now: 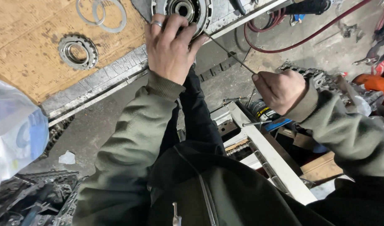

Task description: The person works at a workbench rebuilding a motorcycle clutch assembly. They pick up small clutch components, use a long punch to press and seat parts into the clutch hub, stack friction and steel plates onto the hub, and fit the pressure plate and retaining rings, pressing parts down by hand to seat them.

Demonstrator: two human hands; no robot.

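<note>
The left hand (170,48) lies spread over a round metal drum assembly (184,10) at the near edge of the bench (29,37). Its fingers are splayed and curled over the toothed rim, pressing down and steadying rather than gripping; a ring shows on one finger. The right hand (279,90) is clenched into a fist around the near end of a thin metal rod (229,52) (a pick or slim screwdriver, the kind is hard to tell). The rod runs up and to the left, and its tip meets the drum's edge just beside the left fingertips.

The step in hand looks like prying or hooking something at the drum's rim, perhaps a retaining ring, though the tip itself is too small to see clearly. The next move would seem to call for a firm left hand holding the drum against turning while the right levers gently, keeping the tip clear of the fingers.

Further out on the wooden bench top lie a loose toothed ring (78,52) and, beyond it, two thin flat rings (101,13) overlapping. A red hose (300,42) loops across the concrete floor behind the rod. Below the right hand sits an open tool tray (263,138) full of bits, and an orange object (378,86) shows at the far right. Both arms wear olive green sleeves (129,142). A white and blue plastic bag (14,125) fills the left edge.
</note>
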